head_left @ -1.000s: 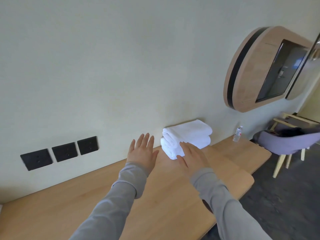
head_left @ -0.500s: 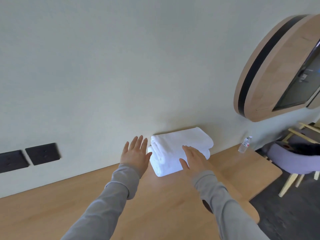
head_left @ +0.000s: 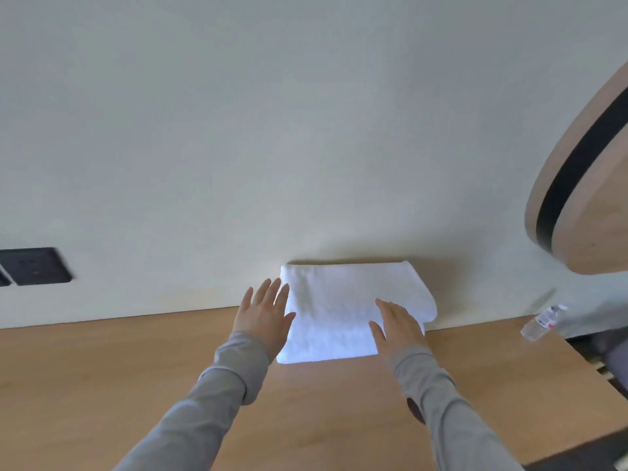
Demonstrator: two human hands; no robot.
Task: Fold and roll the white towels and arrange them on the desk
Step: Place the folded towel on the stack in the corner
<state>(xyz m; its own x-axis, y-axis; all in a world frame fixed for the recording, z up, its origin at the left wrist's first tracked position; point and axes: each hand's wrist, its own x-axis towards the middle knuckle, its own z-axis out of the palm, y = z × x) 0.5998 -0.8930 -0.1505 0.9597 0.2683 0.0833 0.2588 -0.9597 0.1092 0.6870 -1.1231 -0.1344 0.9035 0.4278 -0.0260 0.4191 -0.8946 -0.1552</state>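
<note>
The folded white towels (head_left: 339, 311) lie on the wooden table (head_left: 323, 409), close against the wall (head_left: 306, 130) (the blur hides how many layers there are). The left hand (head_left: 263, 316) is spread with straight fingers at their left edge, and the right hand (head_left: 397, 326) lies flat, fingers straight, on their right part. A small plastic bottle (head_left: 543, 322) sits well apart to the right.

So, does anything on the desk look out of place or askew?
Nothing stands out. The folded white towels lie squarely against the wall on the desk, with the left hand and right hand at their sides. The water bottle looks tilted, probably only from the wide lens.
</note>
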